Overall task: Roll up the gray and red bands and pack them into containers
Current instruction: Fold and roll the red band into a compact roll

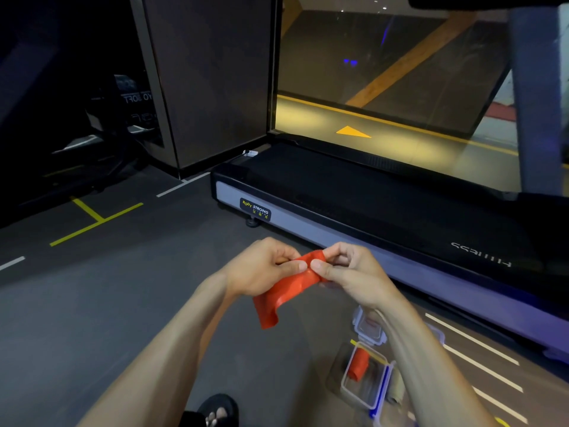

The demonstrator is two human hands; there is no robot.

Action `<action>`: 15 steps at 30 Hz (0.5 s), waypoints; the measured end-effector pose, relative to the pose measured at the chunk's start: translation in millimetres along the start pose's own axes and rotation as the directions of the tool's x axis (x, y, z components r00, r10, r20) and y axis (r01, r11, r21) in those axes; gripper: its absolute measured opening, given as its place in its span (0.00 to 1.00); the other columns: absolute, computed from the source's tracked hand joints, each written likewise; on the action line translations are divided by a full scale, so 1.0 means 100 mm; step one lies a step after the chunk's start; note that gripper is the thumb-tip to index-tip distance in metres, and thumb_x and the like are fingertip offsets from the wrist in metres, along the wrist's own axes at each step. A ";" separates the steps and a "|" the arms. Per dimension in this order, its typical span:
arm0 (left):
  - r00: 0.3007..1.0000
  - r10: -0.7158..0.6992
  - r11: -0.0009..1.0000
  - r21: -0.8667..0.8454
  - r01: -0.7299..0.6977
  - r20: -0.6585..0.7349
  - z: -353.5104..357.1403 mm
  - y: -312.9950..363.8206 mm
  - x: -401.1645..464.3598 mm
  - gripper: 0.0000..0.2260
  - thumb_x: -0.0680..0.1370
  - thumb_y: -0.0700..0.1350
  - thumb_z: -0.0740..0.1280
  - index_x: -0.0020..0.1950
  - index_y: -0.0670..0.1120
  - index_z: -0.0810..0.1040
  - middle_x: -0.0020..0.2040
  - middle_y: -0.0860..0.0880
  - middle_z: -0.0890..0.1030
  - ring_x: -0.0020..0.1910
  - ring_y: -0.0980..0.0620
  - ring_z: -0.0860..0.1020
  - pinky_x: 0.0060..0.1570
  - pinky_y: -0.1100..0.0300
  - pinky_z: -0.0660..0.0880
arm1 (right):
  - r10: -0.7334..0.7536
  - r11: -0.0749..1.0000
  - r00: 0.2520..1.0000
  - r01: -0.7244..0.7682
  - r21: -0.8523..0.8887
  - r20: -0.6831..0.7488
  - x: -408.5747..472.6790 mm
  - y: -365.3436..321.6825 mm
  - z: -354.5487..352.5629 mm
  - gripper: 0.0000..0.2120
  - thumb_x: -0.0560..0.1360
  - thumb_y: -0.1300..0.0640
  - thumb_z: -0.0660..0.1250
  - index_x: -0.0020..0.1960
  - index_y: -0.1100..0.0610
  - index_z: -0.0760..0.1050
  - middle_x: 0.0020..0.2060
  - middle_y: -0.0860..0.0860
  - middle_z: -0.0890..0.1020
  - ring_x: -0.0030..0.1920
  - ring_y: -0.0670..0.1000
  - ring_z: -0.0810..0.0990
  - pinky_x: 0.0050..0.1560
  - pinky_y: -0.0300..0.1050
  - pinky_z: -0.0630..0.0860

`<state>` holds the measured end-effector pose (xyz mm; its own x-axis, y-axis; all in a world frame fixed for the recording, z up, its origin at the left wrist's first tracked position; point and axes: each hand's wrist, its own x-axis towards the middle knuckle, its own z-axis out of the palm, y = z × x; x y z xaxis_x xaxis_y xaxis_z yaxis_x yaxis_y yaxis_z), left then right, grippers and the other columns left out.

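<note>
above dark gym floor [92, 303], both hands, left [261, 266] and right [351, 269], pinch red band [286, 291], seemingly rolling it.

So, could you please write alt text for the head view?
Both hands, left and right, pinch one end of a red band above a gym floor. A clear container holding a rolled red band sits below, beside a treadmill.

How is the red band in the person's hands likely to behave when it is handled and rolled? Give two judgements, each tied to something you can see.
Probably floppy: the red band sags and curls below where the left hand and right hand pinch it. Likely light, since fingertip pinches alone hold it. It may unroll if released, though a rolled red band sits rolled in the clear container.
</note>
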<state>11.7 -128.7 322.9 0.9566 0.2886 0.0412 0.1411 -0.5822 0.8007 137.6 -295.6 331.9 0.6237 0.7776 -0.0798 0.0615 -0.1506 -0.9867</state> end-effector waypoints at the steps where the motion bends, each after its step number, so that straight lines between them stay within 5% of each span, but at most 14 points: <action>1: 1.000 0.008 1.000 -0.011 -0.008 0.001 0.00 0.00 0.00 0.09 0.82 0.50 0.69 0.46 0.49 0.85 0.38 0.46 0.84 0.33 0.58 0.75 0.39 0.58 0.73 | 0.002 1.000 1.000 -0.002 0.011 0.005 -0.01 -0.01 0.01 0.08 0.74 0.64 0.76 0.48 0.64 0.78 0.39 0.55 0.86 0.39 0.51 0.84 0.40 0.41 0.81; 8: 0.997 0.080 0.994 -0.073 -0.080 0.003 0.03 -0.01 0.00 0.08 0.83 0.49 0.68 0.49 0.49 0.85 0.40 0.45 0.85 0.35 0.58 0.75 0.39 0.59 0.72 | -0.022 1.000 0.999 0.021 0.017 0.030 0.01 -0.02 0.02 0.14 0.70 0.65 0.79 0.42 0.60 0.73 0.34 0.53 0.84 0.35 0.48 0.84 0.36 0.39 0.80; 15: 0.996 0.094 0.992 -0.090 -0.094 -0.005 0.07 0.04 0.00 0.09 0.83 0.47 0.67 0.47 0.48 0.85 0.35 0.57 0.81 0.33 0.62 0.74 0.36 0.65 0.69 | -0.040 0.998 0.994 0.044 -0.041 0.098 0.01 -0.03 0.03 0.16 0.69 0.63 0.80 0.48 0.62 0.73 0.35 0.54 0.80 0.31 0.48 0.78 0.34 0.40 0.77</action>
<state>14.4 -136.3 322.2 0.9644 0.2362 0.1189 0.0273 -0.5362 0.8437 135.4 -292.8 334.6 0.5409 0.8394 -0.0536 0.1207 -0.1405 -0.9827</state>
